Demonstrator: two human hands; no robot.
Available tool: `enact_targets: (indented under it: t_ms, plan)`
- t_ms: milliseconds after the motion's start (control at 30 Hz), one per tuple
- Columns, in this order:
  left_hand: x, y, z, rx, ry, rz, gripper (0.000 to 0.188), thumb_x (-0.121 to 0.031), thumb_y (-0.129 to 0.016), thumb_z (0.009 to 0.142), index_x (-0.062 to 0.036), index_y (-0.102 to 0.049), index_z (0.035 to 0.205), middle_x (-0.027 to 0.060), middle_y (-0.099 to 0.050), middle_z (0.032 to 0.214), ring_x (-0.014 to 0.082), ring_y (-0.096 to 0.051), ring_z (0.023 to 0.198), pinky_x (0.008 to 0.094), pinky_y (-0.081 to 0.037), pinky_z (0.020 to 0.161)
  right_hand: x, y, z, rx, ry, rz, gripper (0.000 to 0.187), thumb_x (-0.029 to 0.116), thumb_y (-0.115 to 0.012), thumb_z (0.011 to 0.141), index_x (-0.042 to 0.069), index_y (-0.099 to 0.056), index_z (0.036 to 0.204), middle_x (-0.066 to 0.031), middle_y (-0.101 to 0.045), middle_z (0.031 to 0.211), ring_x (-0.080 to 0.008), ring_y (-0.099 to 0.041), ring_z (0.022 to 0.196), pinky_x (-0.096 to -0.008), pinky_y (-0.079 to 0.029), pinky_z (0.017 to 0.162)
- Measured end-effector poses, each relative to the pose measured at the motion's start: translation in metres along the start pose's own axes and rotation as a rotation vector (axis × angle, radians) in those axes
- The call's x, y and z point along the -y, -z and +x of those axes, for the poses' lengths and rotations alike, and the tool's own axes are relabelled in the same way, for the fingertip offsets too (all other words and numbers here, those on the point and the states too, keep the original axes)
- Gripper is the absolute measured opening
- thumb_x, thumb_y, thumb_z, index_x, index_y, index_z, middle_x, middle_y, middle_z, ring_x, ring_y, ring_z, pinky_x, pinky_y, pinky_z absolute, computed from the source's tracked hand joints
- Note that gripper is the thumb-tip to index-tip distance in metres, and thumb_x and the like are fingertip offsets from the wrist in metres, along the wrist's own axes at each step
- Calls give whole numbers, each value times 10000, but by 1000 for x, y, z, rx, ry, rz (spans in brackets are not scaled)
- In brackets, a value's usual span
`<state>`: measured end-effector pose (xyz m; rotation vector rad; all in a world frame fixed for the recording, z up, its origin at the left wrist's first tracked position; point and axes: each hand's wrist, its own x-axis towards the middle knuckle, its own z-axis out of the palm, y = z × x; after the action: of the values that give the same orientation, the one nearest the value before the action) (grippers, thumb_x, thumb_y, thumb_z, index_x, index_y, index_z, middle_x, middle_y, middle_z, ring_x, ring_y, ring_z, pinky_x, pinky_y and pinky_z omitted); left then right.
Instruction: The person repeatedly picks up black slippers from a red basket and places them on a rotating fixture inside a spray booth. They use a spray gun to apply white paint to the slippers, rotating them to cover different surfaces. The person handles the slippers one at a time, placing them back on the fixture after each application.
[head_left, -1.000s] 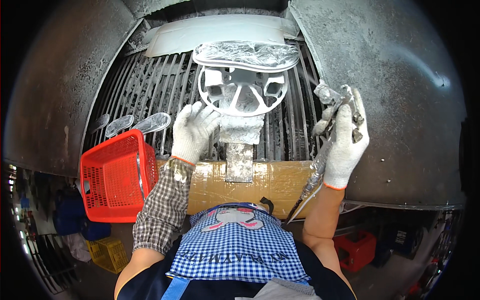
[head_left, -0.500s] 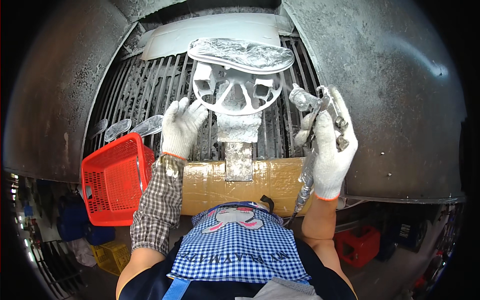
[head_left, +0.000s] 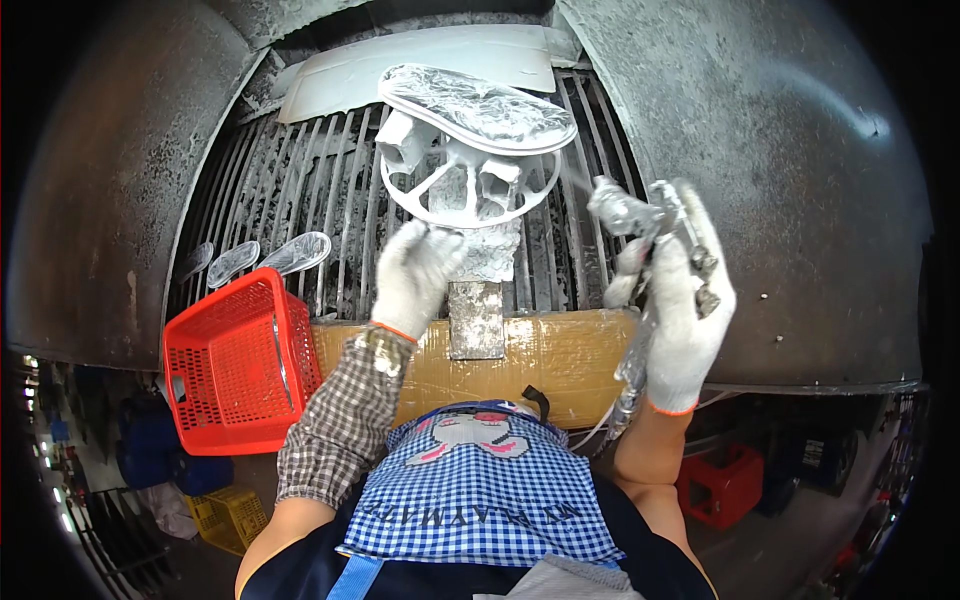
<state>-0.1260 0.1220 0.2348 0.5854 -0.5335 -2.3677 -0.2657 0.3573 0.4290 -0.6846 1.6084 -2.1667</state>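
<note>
By the near-left corner of the grate point(head_left: 300, 190) I see a red basket point(head_left: 302, 350), mesh floor showing; left hand point(head_left: 412, 275) loosely curled by the turntable point(head_left: 490, 219) (touch unclear), right hand point(head_left: 690, 320) gripping a spray gun point(head_left: 632, 212).

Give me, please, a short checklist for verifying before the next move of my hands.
1. Spray gun secure in the right hand: ok, fingers wrapped around it.
2. Sole on top of the wheel-like stand: ok, though it lies aslant.
3. Its shiny top smooth: not ok, it looks wrinkled.
4. Left hand free of the stand: cannot tell, fingers are right at the rim.
5. Red basket apart from the stand: ok, off to the left.
</note>
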Motion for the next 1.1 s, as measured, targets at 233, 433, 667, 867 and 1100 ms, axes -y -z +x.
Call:
enact_targets:
  t_ms: [233, 433, 667, 867, 1100]
  plan:
    - [34, -30, -12, -8, 100, -79, 540, -343, -699, 1027, 24, -565, 1400, 293, -644, 1362, 440, -674, 1231, 562, -561, 1092, -4, -7, 2, 32, 15, -17, 545, 98, -626, 1112, -77, -462, 1601, -72, -702, 975, -81, -638, 786, -230, -548, 688]
    - [22, -30, -13, 23, 113, -72, 607, -358, -704, 1022, 36, -537, 1452, 290, -634, 1382, 444, -638, 1292, 571, -534, 1125, 1, -1, 11, -75, 13, -8, 541, 130, -645, 1116, -64, -477, 1592, -60, -688, 930, -78, -632, 747, -236, -545, 651]
    - [13, -4, -3, 13, 110, -118, 507, -348, -687, 1018, 30, -622, 1350, 282, -656, 1378, 432, -674, 1246, 560, -551, 1109, 5, 8, 12, -116, 26, 4, 523, 120, -627, 1121, -45, -482, 1596, -67, -700, 947, -81, -632, 729, -237, -546, 637]
    - [0, 4, 1, 66, 66, -96, 545, -349, -661, 1036, 38, -598, 1414, 266, -667, 1375, 406, -682, 1247, 547, -562, 1095, 6, 10, 4, -65, 14, 37, 535, 126, -625, 1118, -47, -477, 1601, -87, -719, 1006, -85, -650, 782, -242, -565, 666]
    - [-17, 15, 5, 29, 19, -44, 698, -389, -655, 1043, 51, -474, 1553, 289, -594, 1491, 418, -643, 1317, 538, -556, 1110, 2, 11, 4, -29, -43, 38, 527, 104, -610, 1115, -62, -478, 1597, -93, -721, 1035, -84, -656, 799, -238, -567, 677]
